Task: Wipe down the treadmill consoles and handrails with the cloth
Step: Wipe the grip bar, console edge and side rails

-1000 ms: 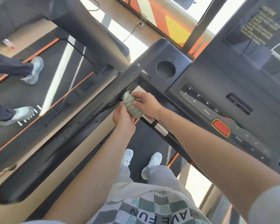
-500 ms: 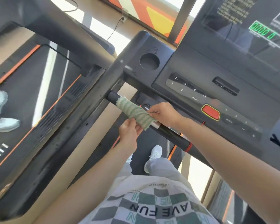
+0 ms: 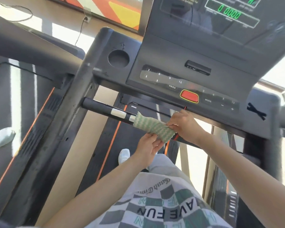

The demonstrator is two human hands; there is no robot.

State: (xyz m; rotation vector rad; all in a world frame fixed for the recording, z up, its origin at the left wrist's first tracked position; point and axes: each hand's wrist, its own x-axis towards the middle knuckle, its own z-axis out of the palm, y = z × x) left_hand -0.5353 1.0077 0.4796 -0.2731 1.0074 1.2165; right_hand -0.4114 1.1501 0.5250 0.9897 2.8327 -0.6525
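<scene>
Position: person standing on the treadmill belt (image 3: 135,137), facing the console (image 3: 171,51).

Cloth (image 3: 153,127): green-and-white patterned, draped over the black front handrail (image 3: 102,108) that runs beneath the console. It sits just right of the bar's silver sensor band (image 3: 118,113), roughly below the red stop button (image 3: 189,96).

Left-hand grip (image 3: 147,149): under the bar, fingers closed on the lower near edge of the cloth.

Right-hand grip (image 3: 186,126): at the cloth's right end, thumb and fingers pinching the gathered fabric against the bar. How far the cloth goes round the far side of the bar cannot be told.

Console: green digits lit on the display (image 3: 229,14); round cup holder (image 3: 118,58) at its left corner; black tape cross (image 3: 256,111) at its right corner.

One white shoe (image 3: 124,156) shows on the belt below the left forearm.
</scene>
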